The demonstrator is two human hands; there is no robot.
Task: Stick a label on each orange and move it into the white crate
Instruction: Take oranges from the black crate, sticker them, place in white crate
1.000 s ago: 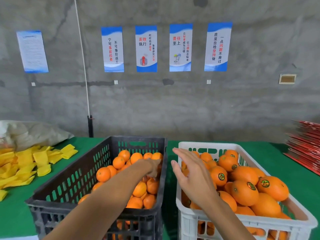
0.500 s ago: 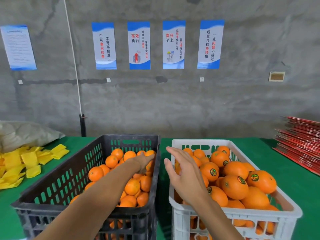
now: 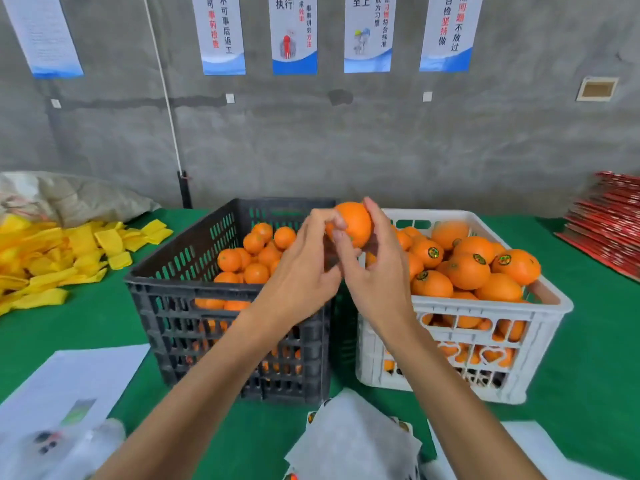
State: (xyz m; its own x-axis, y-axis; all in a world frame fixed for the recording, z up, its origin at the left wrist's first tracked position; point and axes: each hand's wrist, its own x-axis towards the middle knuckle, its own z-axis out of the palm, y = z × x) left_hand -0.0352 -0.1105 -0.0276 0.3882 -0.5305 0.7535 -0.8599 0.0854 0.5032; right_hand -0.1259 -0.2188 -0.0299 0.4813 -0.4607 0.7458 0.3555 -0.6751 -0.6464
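Our green table [image 3: 104, 317] carries a black crate [image 3: 221, 306] of unlabelled oranges and, just beside it, the white crate [image 3: 519, 320] heaped with oranges wearing round dark stickers. Wall posters [image 3: 294, 32] show Chinese text, including 执行. Yellow foam sleeves [image 3: 52, 258] lie left. Between the crates, our left hand [image 3: 304, 271] and right hand [image 3: 377, 271] together grip one orange [image 3: 353, 221].

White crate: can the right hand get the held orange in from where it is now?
Probably yes. The right hand and left hand hold the orange just above the white crate rim; its top is open, though heaped high.
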